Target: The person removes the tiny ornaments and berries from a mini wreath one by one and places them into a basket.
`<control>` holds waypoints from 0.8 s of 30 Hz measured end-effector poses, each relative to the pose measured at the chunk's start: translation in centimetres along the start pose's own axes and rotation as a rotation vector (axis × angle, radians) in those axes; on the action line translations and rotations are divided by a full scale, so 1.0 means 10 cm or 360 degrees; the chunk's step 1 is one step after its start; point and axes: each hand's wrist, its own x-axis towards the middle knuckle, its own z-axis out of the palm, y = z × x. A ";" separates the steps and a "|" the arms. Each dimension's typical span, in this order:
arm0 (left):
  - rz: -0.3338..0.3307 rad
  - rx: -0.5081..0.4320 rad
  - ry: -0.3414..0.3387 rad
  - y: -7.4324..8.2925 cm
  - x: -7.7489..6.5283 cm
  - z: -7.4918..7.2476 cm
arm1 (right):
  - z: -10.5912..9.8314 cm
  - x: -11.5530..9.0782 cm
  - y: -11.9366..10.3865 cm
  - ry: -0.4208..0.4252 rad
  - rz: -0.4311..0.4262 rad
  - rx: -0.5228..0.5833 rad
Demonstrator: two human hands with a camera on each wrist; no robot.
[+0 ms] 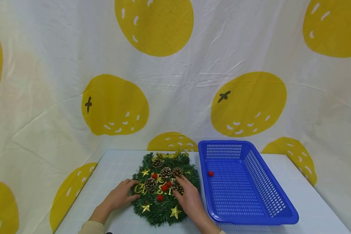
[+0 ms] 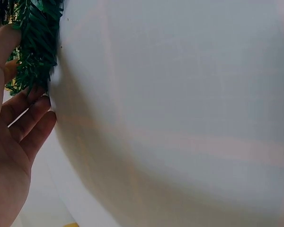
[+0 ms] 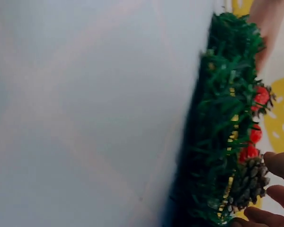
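A green Christmas wreath of tinsel garland lies on the white table, dressed with pine cones, red balls, gold stars and gold lettering. My left hand holds its left edge, thumb and fingers around the greenery; the left wrist view shows fingertips at the outer side. Over the wreath's right half, my right hand has its thumb and fingers around a pine cone, partly hidden by the hand. In the right wrist view those fingers are right beside the pine cone.
A blue plastic basket stands close to the wreath's right side, with one red ball inside. Behind the table hangs a white curtain printed with yellow fruit. A gold ribbon bow tops the wreath.
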 end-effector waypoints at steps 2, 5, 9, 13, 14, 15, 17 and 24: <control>0.0009 0.0007 0.0003 0.00 0.00 0.00 | 0.02 0.00 0.02 -0.0003 -0.0011 0.0006; 0.0003 0.0013 0.0005 0.01 0.00 -0.01 | 0.05 0.01 0.05 0.0006 -0.0012 0.0008; -0.0013 0.0007 0.0015 0.01 0.01 -0.01 | 0.08 0.04 0.07 0.0023 -0.0012 -0.0006; -0.0012 0.0002 0.0014 0.01 0.02 0.00 | 0.09 0.07 0.10 0.0038 -0.0018 0.0005; -0.0012 0.0002 0.0012 0.00 0.02 0.01 | 0.10 0.07 0.10 0.0043 -0.0021 0.0011; -0.0014 0.0002 0.0011 0.00 0.03 0.02 | 0.10 0.07 0.11 0.0048 -0.0022 0.0016; -0.0016 -0.0002 0.0011 -0.01 0.03 0.03 | 0.10 0.07 0.11 0.0074 -0.0030 0.0004; -0.0025 -0.0001 0.0009 -0.02 0.02 0.03 | 0.06 0.06 0.03 0.0139 -0.0070 -0.0021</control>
